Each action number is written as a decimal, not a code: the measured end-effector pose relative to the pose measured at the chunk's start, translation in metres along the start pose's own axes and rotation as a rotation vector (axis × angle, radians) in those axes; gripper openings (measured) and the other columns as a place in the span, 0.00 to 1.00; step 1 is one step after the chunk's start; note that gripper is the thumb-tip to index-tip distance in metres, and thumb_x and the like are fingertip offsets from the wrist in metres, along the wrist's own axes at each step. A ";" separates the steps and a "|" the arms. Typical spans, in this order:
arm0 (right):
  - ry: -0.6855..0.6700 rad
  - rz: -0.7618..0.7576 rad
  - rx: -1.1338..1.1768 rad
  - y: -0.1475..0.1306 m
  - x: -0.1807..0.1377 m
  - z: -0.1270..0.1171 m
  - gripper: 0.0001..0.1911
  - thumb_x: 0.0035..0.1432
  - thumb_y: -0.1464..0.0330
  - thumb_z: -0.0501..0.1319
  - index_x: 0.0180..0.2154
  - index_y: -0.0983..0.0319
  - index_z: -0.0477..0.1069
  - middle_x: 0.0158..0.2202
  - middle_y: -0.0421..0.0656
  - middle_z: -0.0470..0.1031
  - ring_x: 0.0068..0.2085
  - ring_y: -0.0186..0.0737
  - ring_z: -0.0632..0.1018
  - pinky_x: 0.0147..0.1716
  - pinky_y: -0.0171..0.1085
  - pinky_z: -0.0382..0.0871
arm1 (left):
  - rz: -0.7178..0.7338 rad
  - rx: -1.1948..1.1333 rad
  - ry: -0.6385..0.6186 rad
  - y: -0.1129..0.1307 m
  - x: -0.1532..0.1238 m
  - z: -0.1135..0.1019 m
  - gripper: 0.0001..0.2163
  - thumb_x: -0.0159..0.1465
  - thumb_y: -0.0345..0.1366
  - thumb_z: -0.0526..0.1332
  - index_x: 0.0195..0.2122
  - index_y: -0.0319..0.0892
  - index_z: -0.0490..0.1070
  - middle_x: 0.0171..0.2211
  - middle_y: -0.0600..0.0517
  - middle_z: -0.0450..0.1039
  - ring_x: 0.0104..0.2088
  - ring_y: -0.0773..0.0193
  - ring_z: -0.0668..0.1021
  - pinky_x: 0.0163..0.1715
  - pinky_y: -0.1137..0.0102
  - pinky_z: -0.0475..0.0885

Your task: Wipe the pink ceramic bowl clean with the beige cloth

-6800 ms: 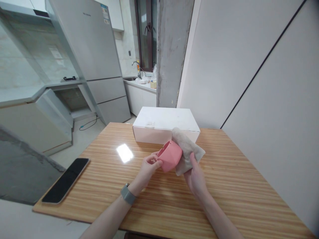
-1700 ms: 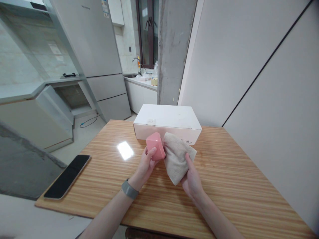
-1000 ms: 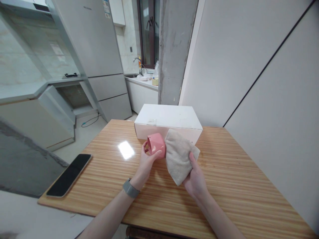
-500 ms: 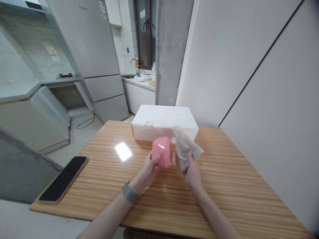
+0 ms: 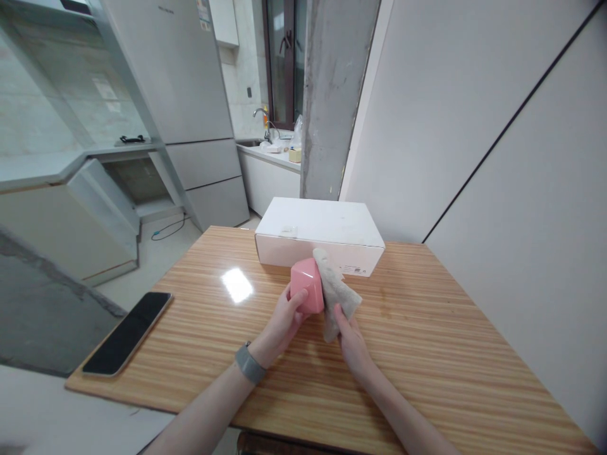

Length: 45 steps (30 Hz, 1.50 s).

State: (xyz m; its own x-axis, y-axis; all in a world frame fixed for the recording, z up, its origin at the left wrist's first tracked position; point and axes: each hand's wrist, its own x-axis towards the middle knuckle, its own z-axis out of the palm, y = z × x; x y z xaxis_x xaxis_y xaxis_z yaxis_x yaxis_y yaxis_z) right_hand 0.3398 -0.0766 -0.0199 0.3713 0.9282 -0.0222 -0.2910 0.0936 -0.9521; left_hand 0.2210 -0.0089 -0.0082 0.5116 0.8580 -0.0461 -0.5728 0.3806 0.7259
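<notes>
Cloth contact has changed: half a second ago your right hand held it apart from the pink cup; now it presses against the cup's right side, so wiping continues. Your left hand grips the cup. Count: one cup, one cloth, one white box beyond both hands, one phone on the counter, well left.

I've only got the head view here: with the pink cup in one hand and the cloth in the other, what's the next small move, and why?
Probably turn the pink cup a little in the left hand and rub the next face. The right hand presses the beige cloth against the cup's right side only, above the wooden table, so the faces toward the camera look unwiped just now.
</notes>
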 end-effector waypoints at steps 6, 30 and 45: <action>-0.009 -0.003 -0.009 -0.005 -0.002 0.003 0.30 0.49 0.44 0.64 0.47 0.56 0.76 0.56 0.45 0.75 0.63 0.51 0.66 0.66 0.54 0.46 | -0.045 -0.040 0.046 0.000 0.003 -0.001 0.24 0.56 0.45 0.68 0.51 0.39 0.71 0.50 0.42 0.75 0.51 0.50 0.75 0.49 0.61 0.71; 0.132 0.079 0.187 -0.004 0.004 -0.005 0.23 0.46 0.55 0.71 0.45 0.55 0.77 0.49 0.41 0.80 0.59 0.46 0.72 0.59 0.44 0.66 | -0.021 -0.087 0.088 0.008 0.010 -0.006 0.24 0.61 0.45 0.64 0.56 0.39 0.69 0.56 0.42 0.71 0.59 0.49 0.70 0.57 0.59 0.68; 0.085 0.361 0.081 -0.050 -0.027 -0.064 0.18 0.48 0.57 0.69 0.39 0.60 0.76 0.39 0.50 0.83 0.43 0.58 0.82 0.42 0.53 0.78 | 0.015 -0.064 0.202 0.014 0.017 -0.013 0.19 0.59 0.42 0.66 0.49 0.40 0.70 0.49 0.45 0.75 0.46 0.59 0.77 0.44 0.66 0.75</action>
State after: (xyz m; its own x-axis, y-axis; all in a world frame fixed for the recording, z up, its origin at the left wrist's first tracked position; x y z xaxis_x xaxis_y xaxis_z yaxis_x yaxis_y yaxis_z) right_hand 0.4006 -0.1289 0.0087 0.3029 0.8738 -0.3804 -0.4838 -0.2029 -0.8513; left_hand 0.2131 0.0154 -0.0076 0.3672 0.9131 -0.1772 -0.6222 0.3828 0.6829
